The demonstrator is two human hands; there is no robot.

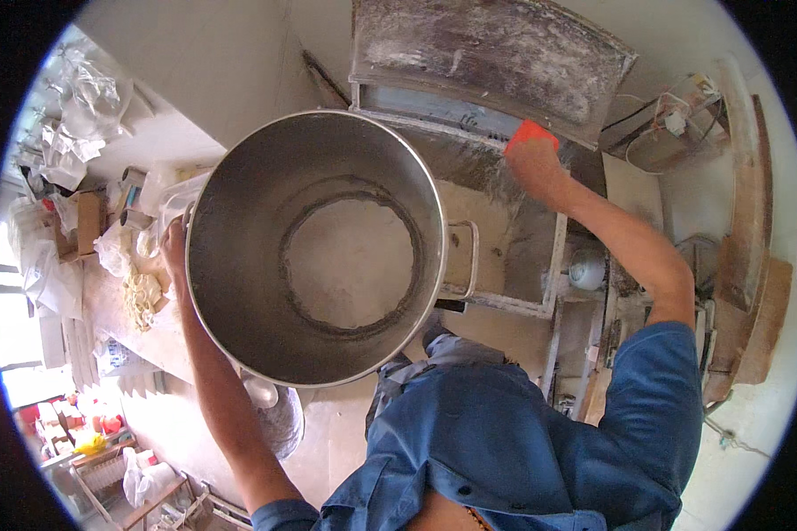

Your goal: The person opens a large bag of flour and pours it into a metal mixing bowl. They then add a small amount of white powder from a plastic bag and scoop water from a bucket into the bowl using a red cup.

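Note:
A large metal pot is tilted so its wide mouth faces me, with pale, powdery-looking material at the bottom. On the pot's left side my left hand grips it near the handle; the fingers are partly hidden. The pot's right handle is free. My right arm reaches forward, and my right hand is closed on a flat orange-red piece, perhaps a scraper. It is at the edge of a dusty metal trough, below a raised, powder-coated lid.
To the left, a table bears plastic bags, a cardboard box and a pale tangled heap. A round metal vessel lies below the pot. Boards and loose cables stand along the right wall. Racks with goods fill the lower left.

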